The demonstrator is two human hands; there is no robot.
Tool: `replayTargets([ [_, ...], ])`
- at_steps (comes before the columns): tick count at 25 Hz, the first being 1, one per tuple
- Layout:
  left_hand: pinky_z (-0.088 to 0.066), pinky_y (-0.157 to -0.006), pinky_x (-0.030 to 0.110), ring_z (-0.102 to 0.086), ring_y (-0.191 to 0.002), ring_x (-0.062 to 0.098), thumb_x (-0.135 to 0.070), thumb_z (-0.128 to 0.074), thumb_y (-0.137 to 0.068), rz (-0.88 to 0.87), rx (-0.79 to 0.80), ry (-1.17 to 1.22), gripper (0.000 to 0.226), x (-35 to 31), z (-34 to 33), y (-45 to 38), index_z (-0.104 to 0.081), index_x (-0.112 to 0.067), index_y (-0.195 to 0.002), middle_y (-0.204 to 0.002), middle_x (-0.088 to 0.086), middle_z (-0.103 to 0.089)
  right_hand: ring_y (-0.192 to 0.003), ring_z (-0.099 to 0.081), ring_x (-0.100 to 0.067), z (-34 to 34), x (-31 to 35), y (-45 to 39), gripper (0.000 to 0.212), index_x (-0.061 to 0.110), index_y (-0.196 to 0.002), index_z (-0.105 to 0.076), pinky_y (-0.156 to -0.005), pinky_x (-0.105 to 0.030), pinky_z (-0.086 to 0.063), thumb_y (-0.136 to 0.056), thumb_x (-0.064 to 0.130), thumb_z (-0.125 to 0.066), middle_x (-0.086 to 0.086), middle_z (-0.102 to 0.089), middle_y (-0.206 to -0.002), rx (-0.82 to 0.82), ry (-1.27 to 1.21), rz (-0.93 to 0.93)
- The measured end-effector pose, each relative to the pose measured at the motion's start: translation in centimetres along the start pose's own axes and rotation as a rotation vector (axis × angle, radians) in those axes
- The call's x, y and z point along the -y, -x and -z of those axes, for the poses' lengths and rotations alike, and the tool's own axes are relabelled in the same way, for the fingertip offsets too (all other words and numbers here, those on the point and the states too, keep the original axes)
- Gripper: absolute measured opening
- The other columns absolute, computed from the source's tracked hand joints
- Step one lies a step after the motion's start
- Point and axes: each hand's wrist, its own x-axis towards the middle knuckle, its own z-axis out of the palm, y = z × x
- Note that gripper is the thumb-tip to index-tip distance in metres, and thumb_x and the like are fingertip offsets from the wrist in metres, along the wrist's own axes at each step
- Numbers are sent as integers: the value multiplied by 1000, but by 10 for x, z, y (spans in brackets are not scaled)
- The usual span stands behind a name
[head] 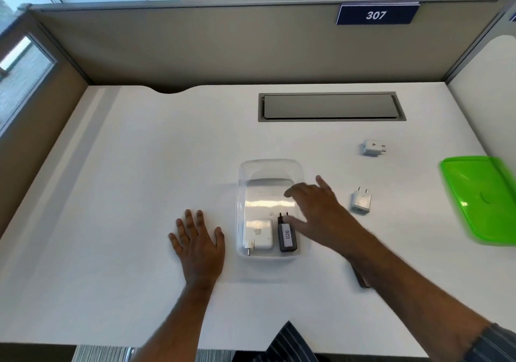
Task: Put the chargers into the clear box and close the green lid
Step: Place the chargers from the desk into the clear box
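Note:
The clear box [269,166] stands open in the middle of the white desk. Inside it, at the near end, lie a square white charger [258,234] and a black charger [287,236] labelled 026. My right hand [315,208] hovers over the box's right side with fingers spread, holding nothing. My left hand [198,239] rests flat on the desk just left of the box. Two small white chargers lie on the desk to the right: one near [361,200], one farther back [372,147]. The green lid [483,197] lies at the far right edge.
A grey cable hatch [331,107] is set into the desk behind the box. Beige partition walls [195,43] close the desk at the back and sides. A dark object [360,278] peeks out under my right forearm.

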Motion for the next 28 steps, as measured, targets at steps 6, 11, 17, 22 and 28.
replayTargets([
  [6,-9,-127,62,-14,-159,36,-54,-30,-97,3,-2,3,73,1,-3,-1,-25,-18,-160,-171,12,-21,-93,-58,-12,17,-56,52,30,29,-111,-56,-95,-40,-35,-87,40,-70,12,-59,-103,-175,-228,-397],
  [11,-8,-126,62,-15,-158,38,-54,-28,-97,0,-2,-8,74,3,-3,0,-26,-17,-160,-171,13,-22,-106,-58,-20,-2,-80,99,40,26,-116,-54,-95,-39,-38,-87,51,-67,7,-58,-110,154,-223,-623],
  [17,-7,-126,63,-15,-159,38,-55,-28,-96,8,6,-1,75,3,-1,-1,-25,-16,-160,-171,13,-21,-113,-53,-27,-22,-77,138,60,23,-121,-44,-83,-39,-47,-80,62,-64,0,-51,-119,334,-100,-672],
  [22,-6,-126,62,-14,-159,38,-56,-26,-95,13,11,-2,77,2,0,0,-26,-16,-160,-171,13,-20,-107,-57,-29,-29,-71,153,58,20,-121,-41,-76,-38,-50,-83,58,-65,-1,-49,-117,376,-97,-654],
  [28,-6,-127,61,-14,-159,38,-55,-28,-96,13,2,3,76,3,0,1,-26,-16,-161,-171,13,-20,-99,-58,-28,-27,-66,151,44,19,-115,-43,-74,-39,-51,-86,47,-62,0,-51,-111,351,-67,-602],
])
